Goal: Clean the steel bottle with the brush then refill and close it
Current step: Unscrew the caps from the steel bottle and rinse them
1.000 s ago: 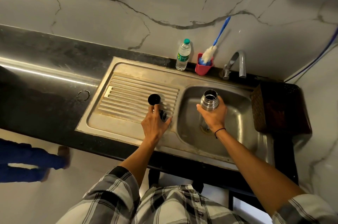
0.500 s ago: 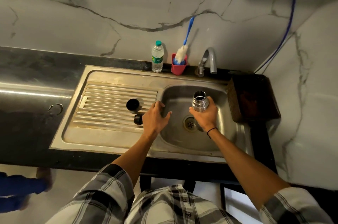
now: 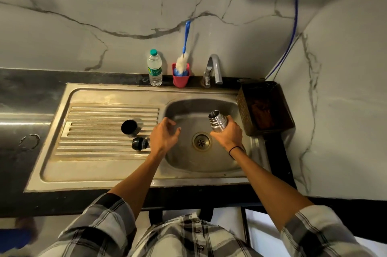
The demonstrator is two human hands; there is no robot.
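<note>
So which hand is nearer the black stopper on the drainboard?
Left. The left hand hovers just right of the stopper; the right hand grips the steel bottle across the basin.

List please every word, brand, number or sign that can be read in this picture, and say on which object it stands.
Plastic water bottle: its green label carries pale script that seems to begin "S", but it is too blurred to read as a word; a small yellow mark on the label is also illegible.
Steel bottle, black cap, stopper, brush, red holder, tap: no text visible.
</note>
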